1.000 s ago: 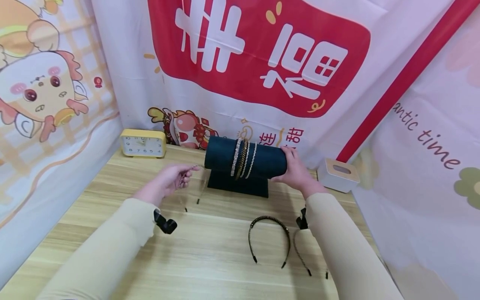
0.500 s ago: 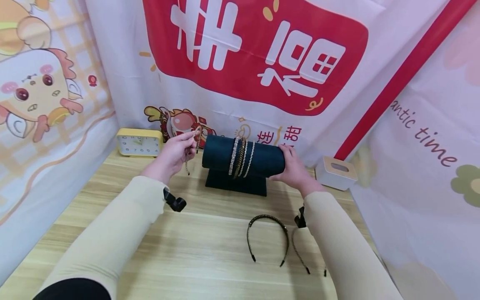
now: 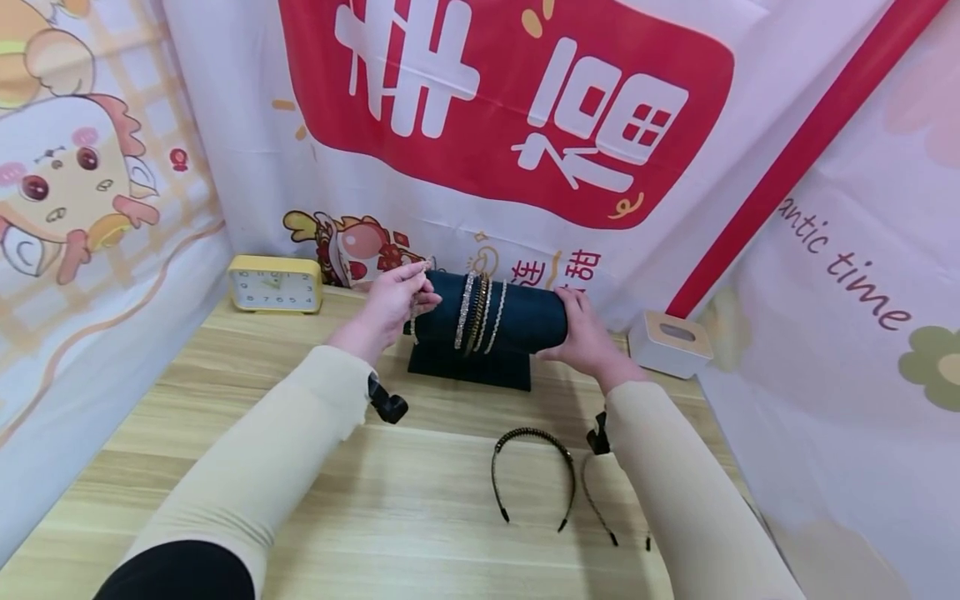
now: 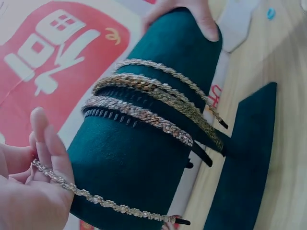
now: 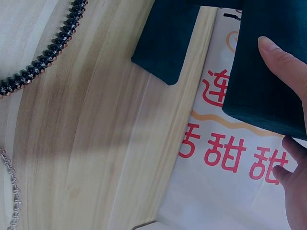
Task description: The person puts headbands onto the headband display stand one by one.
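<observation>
Sleeve (image 3: 678,479) partly hides one of two loose headbands (image 3: 531,432). Stand (image 3: 536,321) holds four. Left hand (image 3: 393,304) pinches another headband (image 4: 105,201); right hand (image 3: 590,337) grips stand.

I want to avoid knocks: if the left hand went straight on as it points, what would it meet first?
Probably the dark green, velvet-like cylinder: in the head view the left hand overlaps its left end, though depth is unclear and they may already touch.

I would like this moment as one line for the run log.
Left hand: pinches headband at left end of roll | Right hand: grips right end | On roll: more headbands | On table: two headbands
</observation>
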The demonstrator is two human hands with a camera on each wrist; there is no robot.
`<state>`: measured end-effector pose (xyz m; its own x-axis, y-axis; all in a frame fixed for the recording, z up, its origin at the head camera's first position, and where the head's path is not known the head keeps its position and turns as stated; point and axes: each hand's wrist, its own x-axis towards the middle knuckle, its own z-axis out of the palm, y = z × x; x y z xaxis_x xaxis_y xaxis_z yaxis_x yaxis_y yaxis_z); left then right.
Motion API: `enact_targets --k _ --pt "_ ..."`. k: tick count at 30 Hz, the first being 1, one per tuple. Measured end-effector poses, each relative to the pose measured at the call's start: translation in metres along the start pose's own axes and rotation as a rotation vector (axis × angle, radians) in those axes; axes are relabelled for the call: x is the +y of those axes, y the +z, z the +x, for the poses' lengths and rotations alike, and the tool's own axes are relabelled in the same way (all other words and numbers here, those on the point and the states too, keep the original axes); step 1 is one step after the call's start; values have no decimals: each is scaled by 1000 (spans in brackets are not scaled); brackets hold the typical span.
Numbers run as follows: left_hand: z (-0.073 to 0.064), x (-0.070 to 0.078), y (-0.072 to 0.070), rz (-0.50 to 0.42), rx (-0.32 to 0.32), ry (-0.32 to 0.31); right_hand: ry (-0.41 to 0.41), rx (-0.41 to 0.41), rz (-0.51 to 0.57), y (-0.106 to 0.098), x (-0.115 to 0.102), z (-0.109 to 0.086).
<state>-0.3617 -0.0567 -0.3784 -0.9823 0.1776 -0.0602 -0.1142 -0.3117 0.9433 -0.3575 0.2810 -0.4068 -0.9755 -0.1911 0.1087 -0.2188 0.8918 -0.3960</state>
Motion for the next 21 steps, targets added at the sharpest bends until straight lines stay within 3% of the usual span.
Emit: enact_targets --k 5,8,13,21 --pt "-2 -1 11 269 73 65 3 -1 -3 1 0 1" --pt "-4 1 17 485 111 114 5 -2 -3 0 -1 1" --pt "-9 8 23 805 74 201 0 1 6 -1 -2 0" --pt "-9 11 11 1056 17 278 14 0 20 0 -2 -1"
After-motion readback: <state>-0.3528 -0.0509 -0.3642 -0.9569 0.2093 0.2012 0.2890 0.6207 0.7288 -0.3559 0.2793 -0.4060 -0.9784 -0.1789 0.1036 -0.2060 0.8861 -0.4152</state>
